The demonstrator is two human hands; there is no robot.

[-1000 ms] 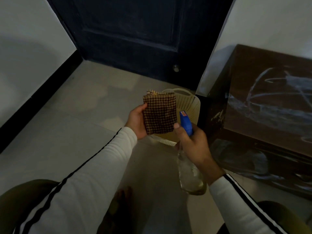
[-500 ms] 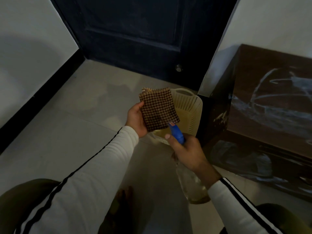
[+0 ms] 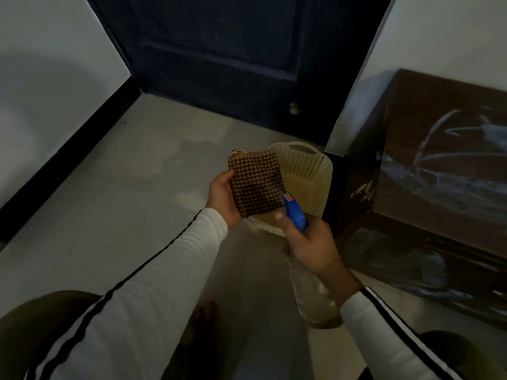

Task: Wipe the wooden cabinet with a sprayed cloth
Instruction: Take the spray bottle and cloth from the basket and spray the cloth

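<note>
My left hand (image 3: 222,198) holds a folded brown checked cloth (image 3: 255,182) upright in front of me. My right hand (image 3: 312,246) grips a clear spray bottle (image 3: 314,298) by its neck. The bottle's blue spray head (image 3: 295,213) points up at the cloth's lower right corner, almost touching it. The dark wooden cabinet (image 3: 428,187) stands low at the right, its top streaked with pale smears.
A cream plastic basket (image 3: 310,171) sits on the tiled floor behind the cloth, against the cabinet's side. A dark door (image 3: 233,50) closes the corner ahead. White walls with a black skirting run along the left. My knees and a bare foot show below.
The spray bottle has tilted so that its blue head leans left, closer to the cloth's lower corner. The cloth has shifted slightly up and left in my left hand.
</note>
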